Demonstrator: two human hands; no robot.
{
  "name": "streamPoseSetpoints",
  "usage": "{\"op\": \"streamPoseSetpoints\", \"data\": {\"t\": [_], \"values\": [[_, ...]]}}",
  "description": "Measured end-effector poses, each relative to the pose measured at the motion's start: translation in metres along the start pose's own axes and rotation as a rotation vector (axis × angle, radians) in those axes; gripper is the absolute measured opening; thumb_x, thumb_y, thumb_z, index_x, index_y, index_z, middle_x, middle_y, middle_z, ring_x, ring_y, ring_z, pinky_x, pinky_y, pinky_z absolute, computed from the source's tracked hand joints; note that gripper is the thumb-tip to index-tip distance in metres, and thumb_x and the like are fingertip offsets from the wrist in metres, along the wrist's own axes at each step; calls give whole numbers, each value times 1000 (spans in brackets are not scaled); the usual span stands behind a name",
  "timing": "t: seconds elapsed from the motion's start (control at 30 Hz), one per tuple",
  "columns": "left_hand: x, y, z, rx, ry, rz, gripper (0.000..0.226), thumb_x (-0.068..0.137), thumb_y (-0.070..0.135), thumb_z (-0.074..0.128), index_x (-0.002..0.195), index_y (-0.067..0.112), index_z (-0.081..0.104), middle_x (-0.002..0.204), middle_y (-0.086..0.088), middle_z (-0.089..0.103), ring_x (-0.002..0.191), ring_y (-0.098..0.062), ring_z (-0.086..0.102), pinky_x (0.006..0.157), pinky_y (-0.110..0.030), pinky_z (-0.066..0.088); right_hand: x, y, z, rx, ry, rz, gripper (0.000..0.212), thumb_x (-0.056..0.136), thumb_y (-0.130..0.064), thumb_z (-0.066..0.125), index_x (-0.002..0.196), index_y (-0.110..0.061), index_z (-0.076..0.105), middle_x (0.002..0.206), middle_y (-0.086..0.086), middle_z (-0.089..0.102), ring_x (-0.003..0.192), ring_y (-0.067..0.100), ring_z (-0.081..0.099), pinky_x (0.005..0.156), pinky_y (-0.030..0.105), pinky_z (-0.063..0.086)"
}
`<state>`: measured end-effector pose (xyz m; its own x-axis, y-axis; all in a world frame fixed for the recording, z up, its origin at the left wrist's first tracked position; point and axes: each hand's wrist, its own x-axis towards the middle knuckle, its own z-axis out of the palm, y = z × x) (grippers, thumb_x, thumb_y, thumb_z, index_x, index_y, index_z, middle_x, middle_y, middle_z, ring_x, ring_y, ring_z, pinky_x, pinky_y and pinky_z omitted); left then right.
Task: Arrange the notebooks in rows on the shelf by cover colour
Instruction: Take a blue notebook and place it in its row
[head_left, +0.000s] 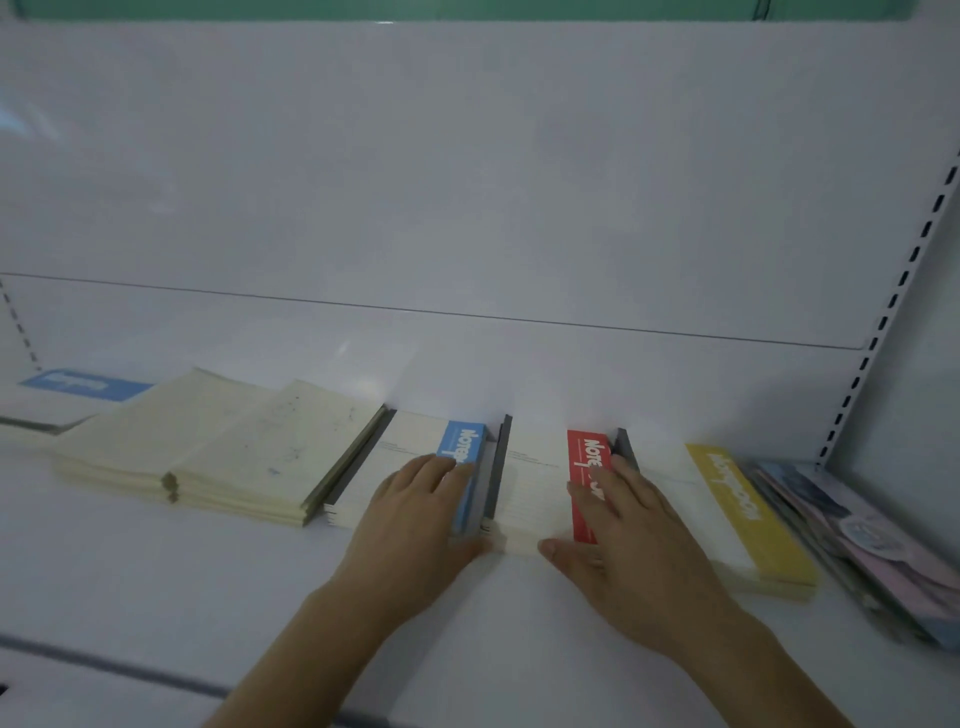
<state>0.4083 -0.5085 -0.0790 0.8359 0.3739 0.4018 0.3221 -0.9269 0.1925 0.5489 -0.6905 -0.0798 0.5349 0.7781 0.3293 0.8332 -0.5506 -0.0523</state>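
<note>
A row of notebook stacks runs left to right across the shelf (156, 561), near its back panel (467, 182). From left: a far-left notebook (78, 387), two overlapping stacks (218, 447), the stack under the left hand (410, 519), the stack under the right hand (623, 540), a further stack (737, 519), then a slanted pile (857, 540) at the far right. Both hands lie flat on adjoining stacks, thumbs at the near edges.

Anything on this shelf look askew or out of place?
Yes. A blue-striped notebook lies alone at the far left, apart from the blue stack under the left hand. The pastel notebooks at far right are fanned unevenly.
</note>
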Motion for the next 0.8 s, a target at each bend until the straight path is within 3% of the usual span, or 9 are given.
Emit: {"op": "streamPoseSetpoints", "data": {"t": [0.1, 0.23, 0.37, 0.5, 0.8], "values": [[-17, -20, -8, -2, 20, -3, 79, 88, 58, 59, 152, 28, 25, 155, 10, 30, 145, -12, 22, 117, -26, 13, -3, -32, 0, 16, -23, -30, 86, 81, -78, 8, 150, -29, 25, 159, -3, 14, 147, 17, -5, 119, 36, 3], [-45, -58, -30, 3, 59, -26, 76, 89, 58, 57, 152, 28, 27, 155, 9, 31, 145, -14, 23, 120, -32, 19, 1, -90, -3, 42, -52, -90, 79, 86, -75, 13, 151, -30, 17, 160, -7, 8, 146, 14, -9, 114, 31, -3], [-83, -112, -63, 9, 115, -60, 66, 90, 54, 58, 146, 23, 41, 148, 4, 44, 140, -18, 36, 115, -31, 25, 5, -165, 3, 76, 0, -148, 88, 80, -77, 4, 149, -28, 26, 159, -4, 17, 147, 17, -1, 115, 33, 3], [-126, -181, -100, 25, 161, -138, 61, 93, 51, 55, 144, 21, 44, 146, 2, 48, 137, -19, 41, 113, -34, 32, 16, -257, 12, 128, 70, -206, 79, 87, -74, 16, 144, -24, 39, 154, -3, 30, 146, 16, 9, 117, 35, 15], [-199, -322, -159, 23, 186, -331, 58, 98, 53, 40, 150, 28, 32, 152, 11, 37, 141, -10, 31, 117, -29, 25, 58, -435, 35, 181, 47, -267, 89, 82, -73, 1, 148, -22, 31, 157, -1, 24, 147, 19, 4, 120, 39, 12]]}}
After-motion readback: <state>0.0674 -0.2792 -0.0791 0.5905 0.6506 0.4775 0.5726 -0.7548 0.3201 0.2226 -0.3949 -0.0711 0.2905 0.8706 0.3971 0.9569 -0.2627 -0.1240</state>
